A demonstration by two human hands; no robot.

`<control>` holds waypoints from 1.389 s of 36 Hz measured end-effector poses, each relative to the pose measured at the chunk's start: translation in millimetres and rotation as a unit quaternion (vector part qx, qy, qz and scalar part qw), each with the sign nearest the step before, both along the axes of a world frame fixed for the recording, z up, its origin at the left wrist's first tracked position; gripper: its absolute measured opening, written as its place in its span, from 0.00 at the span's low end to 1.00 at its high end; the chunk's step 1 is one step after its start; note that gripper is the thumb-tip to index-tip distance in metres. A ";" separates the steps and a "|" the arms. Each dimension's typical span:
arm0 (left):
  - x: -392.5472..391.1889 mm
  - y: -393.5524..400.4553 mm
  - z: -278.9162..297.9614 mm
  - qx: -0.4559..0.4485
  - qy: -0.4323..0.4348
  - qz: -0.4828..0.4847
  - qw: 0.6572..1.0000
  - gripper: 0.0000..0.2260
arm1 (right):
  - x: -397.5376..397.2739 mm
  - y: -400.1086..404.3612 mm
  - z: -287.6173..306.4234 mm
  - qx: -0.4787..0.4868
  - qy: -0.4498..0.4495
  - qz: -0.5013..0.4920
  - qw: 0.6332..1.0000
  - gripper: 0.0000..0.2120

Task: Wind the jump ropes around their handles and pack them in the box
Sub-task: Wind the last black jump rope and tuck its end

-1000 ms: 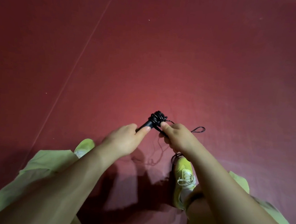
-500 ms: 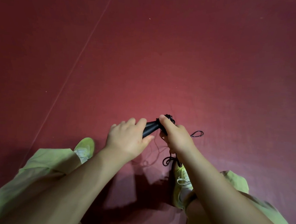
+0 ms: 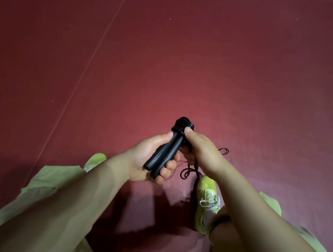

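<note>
Two black jump-rope handles (image 3: 164, 154) are held side by side above a dark red floor (image 3: 203, 60), seen from a head-worn camera looking down. The handles are matte, slightly ribbed along the grip and flared towards their lower ends, which point down and to the left. At their upper ends, glossy black rope coils (image 3: 182, 124) are wound in several tight turns around both handles, binding them together.

The handles are gripped by the left hand (image 3: 148, 159), its fingers curled around the lower grips and its thumb laid along the upper shaft. The right hand (image 3: 201, 147) is closed around the rope just beside the coils, with the thumb pressed against the wound turns. The way the other right fingers lie cannot be made out, as they are hidden behind the hand.

A loose length of thin black rope (image 3: 188, 172) is seen hanging below the right hand in small loops, with another loop showing to the right of it. Yellow-green shoes (image 3: 206, 197) and matching trousers (image 3: 48, 183) are visible on the floor beneath the forearms. A faint pale line (image 3: 83, 73) is drawn diagonally across the floor at left.
</note>
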State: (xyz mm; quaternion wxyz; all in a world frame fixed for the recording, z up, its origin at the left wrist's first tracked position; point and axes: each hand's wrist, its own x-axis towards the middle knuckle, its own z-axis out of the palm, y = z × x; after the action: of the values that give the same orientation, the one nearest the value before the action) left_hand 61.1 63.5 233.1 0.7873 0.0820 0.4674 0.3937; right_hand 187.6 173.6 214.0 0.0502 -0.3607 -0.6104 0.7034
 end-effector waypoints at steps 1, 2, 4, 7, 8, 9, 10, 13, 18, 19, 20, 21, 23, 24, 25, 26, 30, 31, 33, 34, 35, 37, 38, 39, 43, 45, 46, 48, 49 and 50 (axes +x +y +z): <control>1.4 0.7 -1.4 -0.008 0.041 0.000 0.999 0.23 | 0.7 0.4 -0.2 0.004 -0.010 0.009 1.000 0.16; 3.4 1.7 -3.3 -0.014 0.089 -0.002 0.996 0.23 | 1.1 0.8 -1.2 0.012 -0.023 0.013 1.000 0.16; 7.7 3.5 -7.2 -0.026 0.173 -0.006 0.985 0.23 | 1.1 0.3 -2.9 0.037 -0.052 0.018 0.998 0.16; 11.0 5.7 -10.1 -0.032 0.242 -0.002 0.970 0.22 | -0.1 -1.4 -4.0 0.055 -0.088 0.014 0.995 0.17; 10.7 6.6 -10.9 -0.029 0.266 -0.002 0.964 0.21 | -0.7 -1.6 -4.3 0.058 -0.096 0.011 0.994 0.18; 9.5 7.5 -12.8 -0.022 0.294 -0.005 0.955 0.20 | -1.1 -1.9 -4.4 0.063 -0.106 0.009 0.992 0.19; 8.3 8.0 -14.9 -0.012 0.327 -0.011 0.945 0.20 | -1.5 -2.3 -4.3 0.070 -0.113 0.010 0.991 0.19; 4.0 6.7 -19.8 0.012 0.484 -0.068 0.872 0.19 | -2.0 -5.8 -0.6 0.085 -0.134 0.025 0.987 0.21; 9.8 2.4 -18.5 0.023 0.722 -0.183 0.667 0.18 | -0.4 -12.5 -1.2 0.090 -0.197 0.033 0.976 0.27; 11.7 3.0 -18.8 0.034 0.737 -0.183 0.650 0.18 | -1.2 -12.6 -2.3 0.082 -0.194 0.016 0.977 0.27; 12.9 3.4 -18.4 0.044 0.744 -0.179 0.642 0.18 | -2.2 -12.0 -3.5 0.083 -0.190 -0.001 0.978 0.27; 12.8 4.1 -18.4 0.050 0.742 -0.172 0.646 0.18 | -3.6 -11.2 -3.8 0.087 -0.185 -0.017 0.979 0.26; 9.5 4.7 -18.0 0.055 0.714 -0.162 0.679 0.18 | -5.6 -9.3 -4.1 0.083 -0.169 -0.044 0.981 0.24; 7.7 4.6 -17.4 0.057 0.686 -0.157 0.708 0.18 | -6.2 -8.6 -4.8 0.077 -0.159 -0.054 0.983 0.23; 6.0 4.6 -16.8 0.061 0.648 -0.148 0.744 0.17 | -6.6 -8.2 -4.6 0.073 -0.148 -0.062 0.984 0.22; 5.1 4.5 -15.7 0.069 0.602 -0.133 0.785 0.15 | -6.4 -8.0 -3.7 0.070 -0.139 -0.067 0.986 0.20; 4.7 2.6 -9.6 0.046 0.262 -0.012 0.964 0.12 | -6.1 -7.6 3.2 0.032 -0.086 -0.117 0.989 0.16; 3.3 1.3 -9.3 0.034 0.160 -0.003 0.987 0.17 | -6.2 -6.9 5.0 0.023 -0.075 -0.127 0.989 0.16; 1.5 -1.8 -10.4 0.032 -0.029 -0.017 0.999 0.29 | -6.6 -6.6 7.8 0.014 -0.050 -0.136 0.989 0.16; 1.3 -2.9 -11.3 0.037 -0.096 -0.023 0.994 0.33 | -6.7 -6.4 7.0 0.006 -0.033 -0.136 0.990 0.17; 1.5 -3.7 -12.1 0.040 -0.133 -0.023 0.990 0.36 | -6.6 -7.1 7.7 -0.003 -0.014 -0.130 0.991 0.18; 2.8 -4.5 -11.0 0.041 -0.145 -0.018 0.988 0.36 | -5.0 -7.4 7.4 0.013 -0.005 -0.097 0.995 0.21; 3.2 -4.2 -10.3 0.042 -0.140 -0.010 0.989 0.35 | -4.0 -6.9 6.6 0.043 -0.018 -0.075 0.996 0.24; 3.1 -3.5 -10.3 0.040 -0.132 0.000 0.990 0.34 | -3.1 -6.5 7.1 0.073 -0.036 -0.059 0.995 0.25; 2.8 -0.5 -11.2 0.003 -0.052 0.012 0.999 0.31 | -1.8 -3.2 6.4 0.092 -0.071 -0.055 0.992 0.22; 5.0 1.1 -11.8 -0.012 0.004 0.009 1.000 0.31 | -2.8 -2.0 3.4 0.097 -0.086 -0.051 0.990 0.23; 6.1 2.2 -12.5 -0.016 0.031 0.009 0.999 0.30 | -3.2 -1.3 1.0 0.111 -0.099 -0.046 0.988 0.24; 7.7 3.9 -15.4 -0.018 0.084 0.008 0.996 0.30 | -2.9 -0.6 -1.6 0.141 -0.121 -0.032 0.982 0.25; 8.3 4.5 -17.3 -0.017 0.113 0.007 0.993 0.29 | -2.6 -0.2 -2.0 0.159 -0.128 -0.024 0.979 0.25; 9.1 5.2 -18.5 -0.015 0.146 0.007 0.989 0.28 | -2.4 0.0 -2.2 0.181 -0.137 -0.016 0.974 0.26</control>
State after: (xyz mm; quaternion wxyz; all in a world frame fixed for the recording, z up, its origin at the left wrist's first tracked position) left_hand 70.2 68.7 214.6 0.7087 0.1236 0.5838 0.3763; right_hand 185.2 173.6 211.8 0.0421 -0.4482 -0.7230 0.5241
